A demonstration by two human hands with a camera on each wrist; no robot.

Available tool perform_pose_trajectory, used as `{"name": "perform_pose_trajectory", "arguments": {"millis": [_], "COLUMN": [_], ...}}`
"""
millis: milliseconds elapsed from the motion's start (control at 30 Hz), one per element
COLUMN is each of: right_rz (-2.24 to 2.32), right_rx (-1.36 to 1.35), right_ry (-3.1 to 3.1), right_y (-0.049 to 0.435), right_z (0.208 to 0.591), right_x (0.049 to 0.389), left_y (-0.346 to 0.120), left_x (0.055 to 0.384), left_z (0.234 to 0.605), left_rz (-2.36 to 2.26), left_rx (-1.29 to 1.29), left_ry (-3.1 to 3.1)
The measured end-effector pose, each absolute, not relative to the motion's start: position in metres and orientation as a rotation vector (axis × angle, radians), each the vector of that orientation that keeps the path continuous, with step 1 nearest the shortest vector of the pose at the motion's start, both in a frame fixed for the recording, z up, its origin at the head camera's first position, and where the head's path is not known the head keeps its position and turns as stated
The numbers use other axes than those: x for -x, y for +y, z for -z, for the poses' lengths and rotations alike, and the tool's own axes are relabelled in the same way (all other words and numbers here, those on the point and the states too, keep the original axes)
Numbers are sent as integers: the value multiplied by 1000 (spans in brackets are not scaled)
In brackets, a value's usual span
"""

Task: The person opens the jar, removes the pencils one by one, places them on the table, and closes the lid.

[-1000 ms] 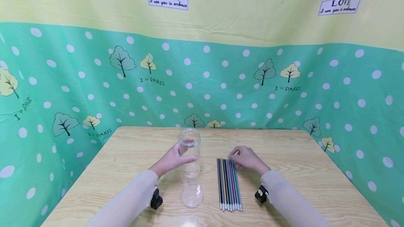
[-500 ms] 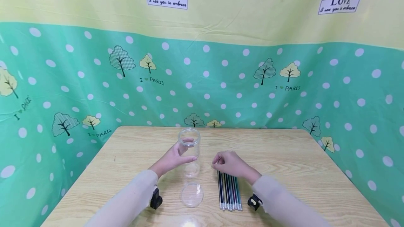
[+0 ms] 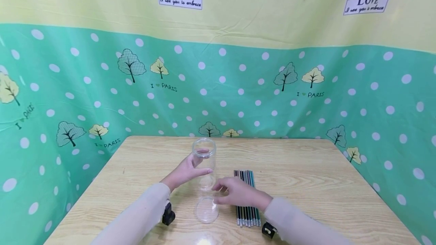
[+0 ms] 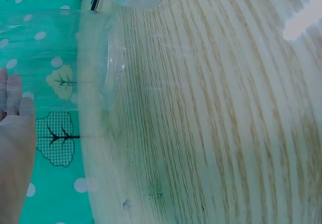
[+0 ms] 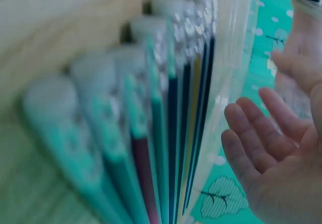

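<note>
A tall clear jar (image 3: 208, 181) stands upright and uncapped on the table, my left hand (image 3: 185, 171) gripping it from the left with the thumb in front. Its transparent base (image 4: 114, 63) shows in the left wrist view. A round clear lid (image 3: 205, 213) lies flat in front of the jar. Over the lid's right edge reaches my right hand (image 3: 238, 193), fingers slightly bent and holding nothing; the right wrist view shows its fingers (image 5: 246, 118) spread loosely. Beneath that hand lies a row of pencils (image 3: 248, 216) with erasers toward me, their middles hidden by it.
The wooden table (image 3: 150, 150) meets a green and yellow curtain (image 3: 225, 67) at its back edge. A small black camera (image 3: 168, 214) is strapped to the left wrist, another camera (image 3: 268, 230) to the right.
My right hand has come from the far end of the pencils, left across them and then toward me, to the lid's edge. The left hand and jar have stayed put.
</note>
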State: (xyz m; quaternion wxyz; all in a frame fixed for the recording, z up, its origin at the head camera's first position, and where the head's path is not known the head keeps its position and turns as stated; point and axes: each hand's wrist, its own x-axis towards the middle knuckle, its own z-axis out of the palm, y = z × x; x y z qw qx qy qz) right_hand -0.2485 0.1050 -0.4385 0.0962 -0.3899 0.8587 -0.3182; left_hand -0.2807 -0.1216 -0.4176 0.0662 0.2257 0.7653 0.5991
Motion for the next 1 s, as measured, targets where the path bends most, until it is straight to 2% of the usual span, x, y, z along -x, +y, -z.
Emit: {"name": "perform_pose_trajectory", "arguments": {"millis": [367,1000], "right_rz": [573,518], "right_rx": [1543,1465], "right_ry": [2504,2530], "right_y": [92,98], "right_z": [451,436], "right_x": [238,235], "left_y": [-121,-121], "left_x": [280,277], "left_z": [417,415], "left_rz": [-1828,-1792], "left_rx": [-704,-644], "left_ry": [2285,2326]}}
